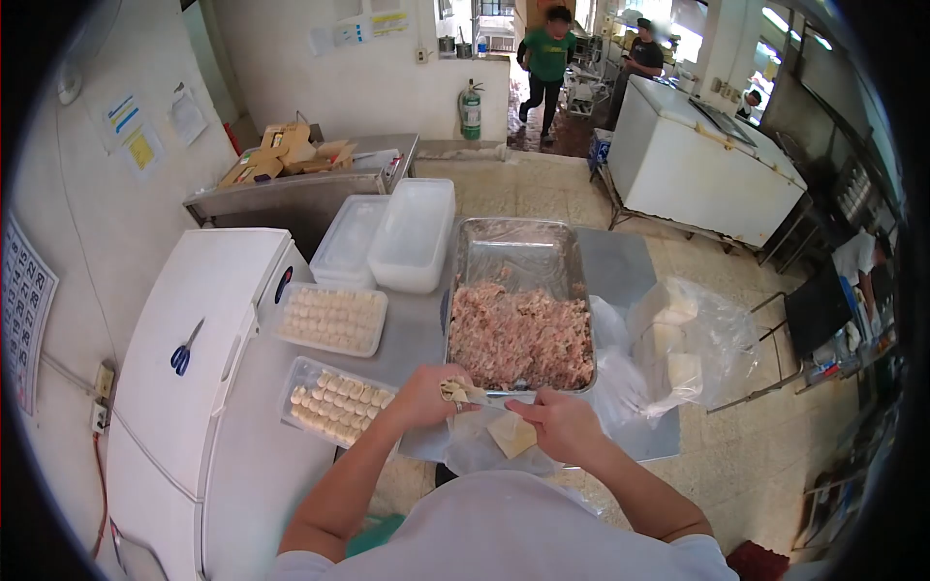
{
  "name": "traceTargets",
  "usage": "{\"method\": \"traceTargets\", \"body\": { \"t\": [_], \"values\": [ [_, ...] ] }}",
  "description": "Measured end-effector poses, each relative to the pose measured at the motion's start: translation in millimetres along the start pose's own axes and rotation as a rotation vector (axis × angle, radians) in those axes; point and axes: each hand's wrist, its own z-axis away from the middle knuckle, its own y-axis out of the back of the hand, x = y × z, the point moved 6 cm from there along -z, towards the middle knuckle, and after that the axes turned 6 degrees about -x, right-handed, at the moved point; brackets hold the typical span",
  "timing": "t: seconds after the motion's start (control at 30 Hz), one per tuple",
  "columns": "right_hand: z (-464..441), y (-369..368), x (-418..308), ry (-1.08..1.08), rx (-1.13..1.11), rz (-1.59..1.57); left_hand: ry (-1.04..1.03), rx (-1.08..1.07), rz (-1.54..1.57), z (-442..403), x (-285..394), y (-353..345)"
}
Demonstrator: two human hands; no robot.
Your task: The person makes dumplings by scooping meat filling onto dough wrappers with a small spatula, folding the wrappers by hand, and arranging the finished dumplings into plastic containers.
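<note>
- At the near rim of the meat tray (582,254), the left hand (426,395) has its grip closed around a filled-looking wrapper (461,390).
- Just right of it, by the same rim, the right hand (564,423) pinches a thin tool (497,401), partly hidden.
- For good work here, I'd cup the wrapper loosely, press the filling into its middle and keep the folds clean; too much meat would likely split the dough.
- Keeping both hands low by the tray should let crumbs of meat (523,334) fall back in.
- Nearer the wearer than the tray, a square wrapper stack (511,435) lies on plastic.
- Left of the tray, the grey surface (620,257) carries 2 containers of dumplings (334,320); behind those stand pale plastic tubs (412,237).
- Right of the tray sits a clear bag (722,339) with more stacks.
- Beyond the tray are a chest freezer (697,155), a fire extinguisher (470,111) and at least 2 people (547,60).
- Far left of it, scissors (184,353) lie on a white appliance (165,416).
</note>
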Motion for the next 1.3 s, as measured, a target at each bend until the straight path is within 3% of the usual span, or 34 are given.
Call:
{"method": "traceTargets", "body": {
  "t": [0.07, 0.2, 0.27, 0.37, 0.47, 0.57, 0.67, 0.8, 0.87, 0.97, 1.17, 1.27, 1.3],
  "values": [
    [4.7, 20.6, 2.2, -0.004, -0.045, 0.013, -0.037, -0.032, -0.102, -1.4, 3.0, -5.3],
    [17.9, 37.0, 33.9, -0.083, -0.001, -0.18, -0.056, 0.089, 0.111, -0.5, -4.8, -15.6],
    [19.3, 10.5, 50.8, -0.129, 0.031, -0.369, -0.036, 0.138, 0.317, 5.5, -11.2, -31.6],
    [10.1, -48.7, 39.1, -0.305, -0.044, -0.916, 0.108, 0.061, 0.624, 9.2, -16.7, -65.3],
    [-3.9, -75.1, 26.2, -0.254, 0.112, -1.273, 0.012, 0.092, 0.443, 9.7, -3.1, -73.5],
    [-6.1, -59.9, 22.2, -0.282, 0.061, -0.971, -0.15, 0.161, 0.163, 16.1, -4.2, -71.6],
    [-14.6, -48.0, 12.3, -0.266, -0.012, -1.008, -0.003, 0.061, 0.048, 17.0, 6.0, -66.0],
    [-24.8, -33.8, -0.3, -0.285, -0.083, -0.94, -0.072, 0.058, 0.089, 20.4, 9.5, -59.8],
    [-29.9, -35.5, 2.2, -0.221, -0.009, -0.954, -0.106, 0.078, 0.108, 21.7, 6.3, -57.3],
    [-33.6, -37.8, 8.1, -0.184, 0.06, -0.976, -0.035, 0.07, 0.54, 26.5, -24.1, -65.3],
    [-39.2, -52.3, -0.8, -0.215, -0.001, -0.993, 0.244, 0.291, 0.42, 56.1, -72.7, -38.5],
    [-40.7, -76.5, -4.7, -0.205, -0.05, -1.031, 0.318, 0.563, 0.676, 77.9, -130.2, -26.9],
    [-41.9, -84.0, -6.2, -0.201, -0.067, -1.041, 0.348, 0.645, 0.636, 86.7, -147.7, -15.9]
  ]
}}
